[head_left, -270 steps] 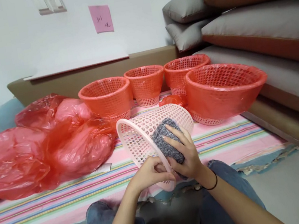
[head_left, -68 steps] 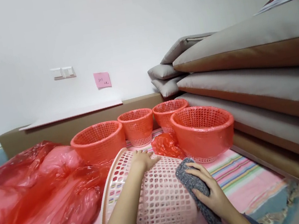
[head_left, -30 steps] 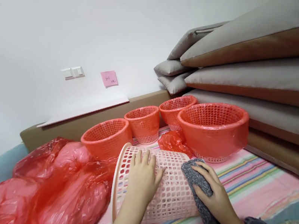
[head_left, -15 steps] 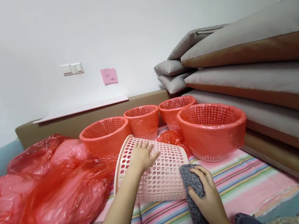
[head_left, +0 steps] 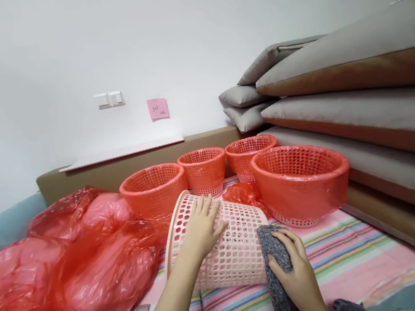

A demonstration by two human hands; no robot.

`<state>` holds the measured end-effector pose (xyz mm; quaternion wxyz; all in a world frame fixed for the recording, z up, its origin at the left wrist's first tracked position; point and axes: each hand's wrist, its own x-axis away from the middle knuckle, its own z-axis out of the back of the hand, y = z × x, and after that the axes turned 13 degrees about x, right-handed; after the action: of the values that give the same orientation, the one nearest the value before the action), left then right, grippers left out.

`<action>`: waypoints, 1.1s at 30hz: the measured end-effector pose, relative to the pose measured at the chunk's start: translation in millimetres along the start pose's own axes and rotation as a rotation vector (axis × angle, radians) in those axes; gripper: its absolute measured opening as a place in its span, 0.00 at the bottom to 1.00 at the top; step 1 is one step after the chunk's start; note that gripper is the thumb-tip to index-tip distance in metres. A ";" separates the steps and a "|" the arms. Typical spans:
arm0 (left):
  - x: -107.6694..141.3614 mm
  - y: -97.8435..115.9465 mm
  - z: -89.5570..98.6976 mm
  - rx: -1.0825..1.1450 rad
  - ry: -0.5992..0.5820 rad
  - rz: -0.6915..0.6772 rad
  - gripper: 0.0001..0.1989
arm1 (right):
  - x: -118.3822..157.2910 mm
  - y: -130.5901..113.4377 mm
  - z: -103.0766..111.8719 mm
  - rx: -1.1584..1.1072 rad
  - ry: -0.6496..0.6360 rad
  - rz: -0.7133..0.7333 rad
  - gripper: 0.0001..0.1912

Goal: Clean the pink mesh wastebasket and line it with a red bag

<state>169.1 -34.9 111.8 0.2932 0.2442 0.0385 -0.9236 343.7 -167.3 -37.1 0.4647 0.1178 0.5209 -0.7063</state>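
Note:
A pale pink mesh basket lies on its side on the striped cloth, its wide rim toward the left and its base toward the right. My left hand rests on top of its side with the fingers spread. My right hand grips a dark grey fuzzy cloth, which is pressed against the basket's base. The basket's inside is hidden from view.
Behind stand several baskets wrapped in red plastic, the nearest at the right. Red plastic bags heap at the left. Grey-brown cushions are stacked along the right. A low brown headboard runs along the wall.
The view has shifted slightly, so everything sits a little further right and lower. Both hands keep about the same places on the basket.

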 end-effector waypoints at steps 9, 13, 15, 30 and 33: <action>127.5 -57.5 -5.7 0.725 0.529 0.661 0.34 | -10.3 -2.1 -6.4 -0.030 0.020 -0.037 0.19; 144.8 -57.4 -26.5 1.043 0.289 0.719 0.29 | -12.1 -3.0 -5.1 -0.035 0.055 -0.047 0.19; 135.9 -48.6 -25.8 1.061 0.333 0.708 0.29 | -12.0 -4.0 -3.3 -0.030 0.062 -0.038 0.19; 149.4 -57.9 -20.5 1.261 0.475 1.034 0.32 | -18.6 0.3 11.7 -0.028 0.025 -0.054 0.20; 171.0 -67.3 -25.1 1.228 0.362 0.916 0.32 | -21.6 -1.7 13.8 -0.043 0.030 -0.062 0.21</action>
<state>20.9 -63.4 3.8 0.4466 0.5006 -0.5359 -0.5126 358.4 -167.4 -16.1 0.4371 0.1019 0.5464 -0.7071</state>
